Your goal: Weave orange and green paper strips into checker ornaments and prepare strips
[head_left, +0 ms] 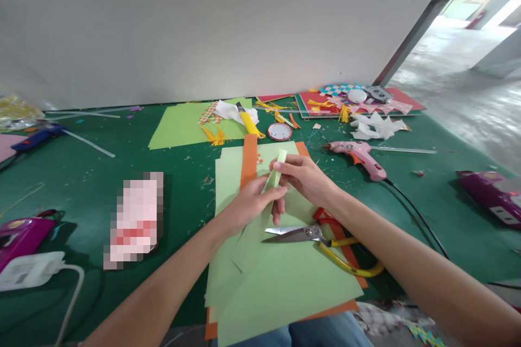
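Observation:
Between my two hands is a narrow light-green paper strip (280,161), its folded upper end pointing up. My right hand (303,176) pinches it near the top, thumb on the front face. Lower down, my left hand (256,200) closes on the same strip with thumb and fingers. Beneath them lie light-green paper sheets (285,293) stacked with orange ones. Scissors (313,234) with red and yellow handles rest on the stack below my right hand, blades parted slightly and pointing left. An orange paper strip (249,160) lies just beyond my left hand.
A pink glue gun (358,156) with a cord lies to the right; a blue glue gun (40,135) lies far left. A yellow utility knife (249,120), yellow tassels (214,135) and a round lid (279,131) sit along the back. Purple power strips (490,195) flank the table.

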`<state>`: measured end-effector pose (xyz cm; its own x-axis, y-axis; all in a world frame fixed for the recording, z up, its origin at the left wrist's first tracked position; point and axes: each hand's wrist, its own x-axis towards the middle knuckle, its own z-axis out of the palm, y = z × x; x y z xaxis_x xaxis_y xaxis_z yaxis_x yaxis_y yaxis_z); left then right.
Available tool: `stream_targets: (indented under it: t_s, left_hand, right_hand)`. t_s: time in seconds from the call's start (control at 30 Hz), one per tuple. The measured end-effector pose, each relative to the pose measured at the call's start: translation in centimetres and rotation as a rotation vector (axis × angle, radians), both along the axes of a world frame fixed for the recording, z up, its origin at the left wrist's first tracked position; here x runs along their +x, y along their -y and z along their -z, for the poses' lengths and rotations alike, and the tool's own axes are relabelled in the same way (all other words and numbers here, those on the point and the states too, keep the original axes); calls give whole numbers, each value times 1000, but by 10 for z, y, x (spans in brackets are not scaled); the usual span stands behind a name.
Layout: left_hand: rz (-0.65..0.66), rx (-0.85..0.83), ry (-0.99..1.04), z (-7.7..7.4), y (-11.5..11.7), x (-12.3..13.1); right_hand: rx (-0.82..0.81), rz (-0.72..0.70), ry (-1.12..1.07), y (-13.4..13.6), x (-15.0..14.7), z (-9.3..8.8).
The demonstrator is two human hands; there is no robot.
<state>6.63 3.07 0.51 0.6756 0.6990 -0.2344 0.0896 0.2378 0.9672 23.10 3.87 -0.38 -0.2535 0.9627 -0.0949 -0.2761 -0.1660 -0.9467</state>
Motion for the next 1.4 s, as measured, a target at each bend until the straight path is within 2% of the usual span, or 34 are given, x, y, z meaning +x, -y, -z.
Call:
stream_targets:
  t_s: [0.23, 0.5, 0.8, 1.1, 1.3, 1.4]
  left_hand:
    - [-41, 86, -58, -1, 2, 3]
    - [-54, 77, -23, 2, 1, 2]
    - [-117, 191, -102, 4, 1, 2]
    - [-110, 141, -68, 7, 2, 3]
    - [-175, 282, -156, 6, 3, 4]
    - [-185, 268, -139, 7, 3, 4]
  right_hand:
    - [7, 0, 28, 0, -1, 2]
    - [2, 43, -8, 0, 0, 1]
    - [13, -36, 11, 3, -2, -1]
    - [45, 9, 50, 2, -1, 0]
    - [86, -40, 76, 4, -2, 0]
    - [123, -24, 65, 4, -3, 1]
